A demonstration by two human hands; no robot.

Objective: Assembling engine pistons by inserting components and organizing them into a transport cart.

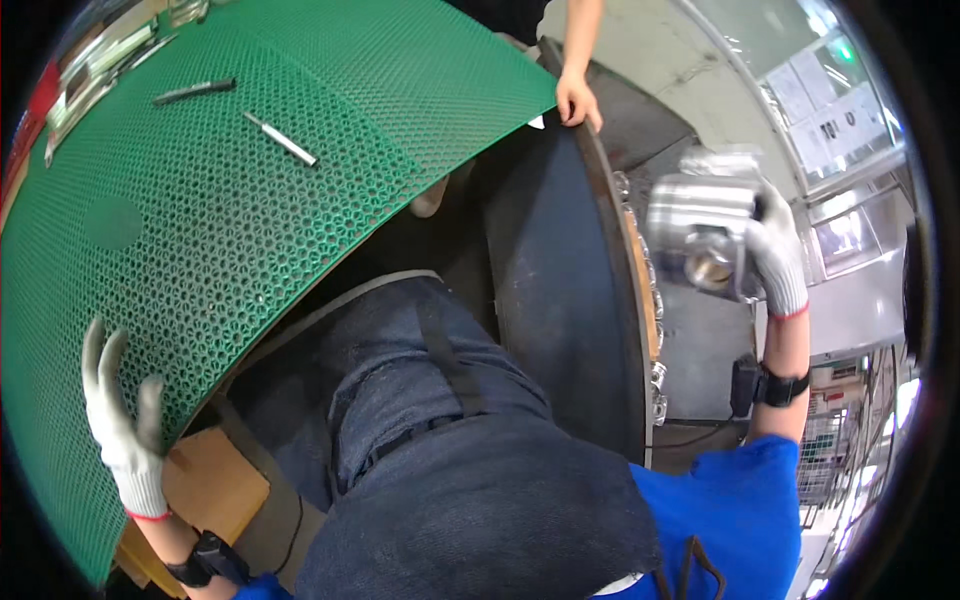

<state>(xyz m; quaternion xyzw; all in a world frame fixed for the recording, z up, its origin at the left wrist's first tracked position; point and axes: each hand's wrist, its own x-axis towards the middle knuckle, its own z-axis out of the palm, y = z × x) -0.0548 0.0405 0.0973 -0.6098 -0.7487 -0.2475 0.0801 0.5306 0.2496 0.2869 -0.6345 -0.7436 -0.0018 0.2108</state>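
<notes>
My right hand (778,245), in a pale glove with a red cuff edge, is closed around a shiny metal piston (703,225) with ring grooves and a round pin hole. The piston is lifted off to the right, past the dark side panel, and is smeared by motion. Another shiny metal shape (720,160) shows just behind it, too blurred to make out. My left hand (122,410), gloved the same way, is open with fingers spread above the near left part of the green perforated mat (330,215). Nothing is in it.
A black marker (195,91) and a silver pen (282,139) lie on the mat. Tools (115,60) line its far left. Another person's bare hand (577,100) rests on the panel's far corner. Shiny metal parts (658,380) line the panel's right edge. A cardboard box (215,480) stands below my left hand.
</notes>
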